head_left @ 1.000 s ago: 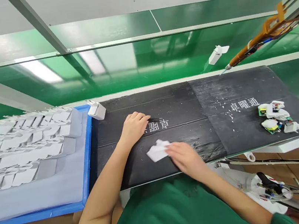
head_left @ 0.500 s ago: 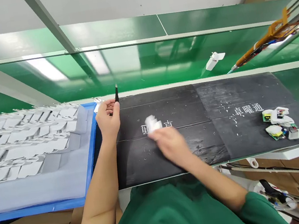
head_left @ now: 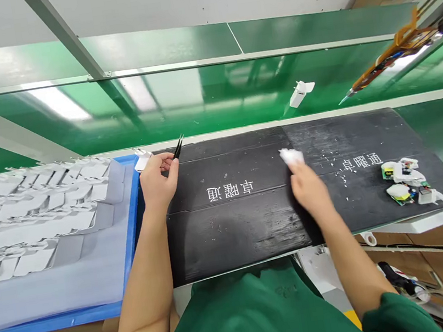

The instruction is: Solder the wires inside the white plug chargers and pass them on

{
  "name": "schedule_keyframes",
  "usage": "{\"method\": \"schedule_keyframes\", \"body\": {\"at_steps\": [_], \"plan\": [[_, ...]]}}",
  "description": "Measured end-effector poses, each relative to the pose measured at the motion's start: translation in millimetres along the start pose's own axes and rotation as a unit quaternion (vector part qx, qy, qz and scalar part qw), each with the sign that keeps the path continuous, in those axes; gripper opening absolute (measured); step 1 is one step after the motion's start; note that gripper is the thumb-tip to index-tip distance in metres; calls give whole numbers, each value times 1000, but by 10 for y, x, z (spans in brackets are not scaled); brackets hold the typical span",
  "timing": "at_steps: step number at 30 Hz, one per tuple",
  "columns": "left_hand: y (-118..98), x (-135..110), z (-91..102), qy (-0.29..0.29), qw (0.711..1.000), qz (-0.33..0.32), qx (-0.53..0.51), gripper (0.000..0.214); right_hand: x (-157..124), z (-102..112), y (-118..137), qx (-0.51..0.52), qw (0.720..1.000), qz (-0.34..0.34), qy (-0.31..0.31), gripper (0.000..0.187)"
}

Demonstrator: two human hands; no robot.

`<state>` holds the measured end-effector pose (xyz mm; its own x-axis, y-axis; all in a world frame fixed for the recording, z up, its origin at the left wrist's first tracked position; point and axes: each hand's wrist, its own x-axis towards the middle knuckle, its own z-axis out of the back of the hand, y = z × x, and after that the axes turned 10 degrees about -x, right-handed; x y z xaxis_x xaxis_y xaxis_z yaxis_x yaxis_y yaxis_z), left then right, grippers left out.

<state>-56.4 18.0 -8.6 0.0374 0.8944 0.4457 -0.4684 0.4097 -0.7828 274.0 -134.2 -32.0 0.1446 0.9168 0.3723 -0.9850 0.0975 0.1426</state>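
Note:
My left hand [head_left: 159, 183] is at the left edge of the black mat [head_left: 235, 230], closed on slim black tweezers [head_left: 177, 147] whose tips point up and away. Just behind that hand lies a white plug housing [head_left: 143, 159], partly hidden by the fingers. Out over the middle of the mat, my right hand [head_left: 310, 186] pinches a crumpled white wipe [head_left: 290, 156], slightly blurred. Tiny white crumbs [head_left: 334, 163] are scattered to its right.
A blue-rimmed tray [head_left: 131, 268] with rows of white plug housings [head_left: 42, 223] stands left. Several opened adapters with circuit boards [head_left: 409, 182] lie at the mat's right. An orange-wrapped tool with a pale tip [head_left: 381, 67] hangs at right; a white plug [head_left: 298, 94] lies behind the mat.
My right hand has swept right across the mat with the white wipe, uncovering the printed characters. The tweezers in my left hand have tilted to the right. The view has shifted slightly.

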Motion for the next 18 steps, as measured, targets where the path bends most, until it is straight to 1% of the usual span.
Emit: {"method": "schedule_keyframes", "body": {"at_steps": [1,2,3,4,5,6,7,8,9,10,11,12,13,14,16,18], "plan": [[-10,-6,-10,9,1000,-7,5,16,-69,114,-205,-15,999,-38,-20,50],[-18,-11,-19,17,1000,-11,8,16,-152,218,-324,-28,996,-69,-40,50],[-23,-14,-26,23,1000,-13,12,15,-243,302,-350,-39,993,-97,-61,49],[-25,-15,-31,29,999,-13,14,15,-334,357,-283,-41,991,-109,-73,47],[-25,-16,-35,34,999,-12,15,14,-420,381,-131,-30,993,-92,-70,47],[-22,-17,-36,38,999,-10,16,13,-496,373,86,-6,998,-48,-51,48],[-17,-17,-37,41,999,-7,17,13,-556,338,345,27,999,17,-29,50],[-10,-17,-36,42,999,-4,18,13,-598,283,613,61,994,94,4,51],[-1,-16,-34,43,999,-1,19,13,-620,216,859,86,981,168,43,51],[10,-15,-31,44,999,2,20,14,-625,148,1052,103,968,221,62,48],[22,-14,-29,46,999,5,22,14,-613,86,1168,109,962,240,71,44],[34,-13,-27,49,999,6,23,14,-590,39,1192,99,964,234,78,40],[44,-12,-26,53,998,7,25,14,-561,13,1119,79,972,207,77,37],[53,-11,-26,56,998,7,27,14,-532,12,957,45,984,160,70,35],[61,-10,-33,61,998,9,30,13,-486,92,446,-5,996,75,54,37],[59,-13,-50,63,997,11,35,13,-468,258,-120,-46,999,0,29,40]]}}
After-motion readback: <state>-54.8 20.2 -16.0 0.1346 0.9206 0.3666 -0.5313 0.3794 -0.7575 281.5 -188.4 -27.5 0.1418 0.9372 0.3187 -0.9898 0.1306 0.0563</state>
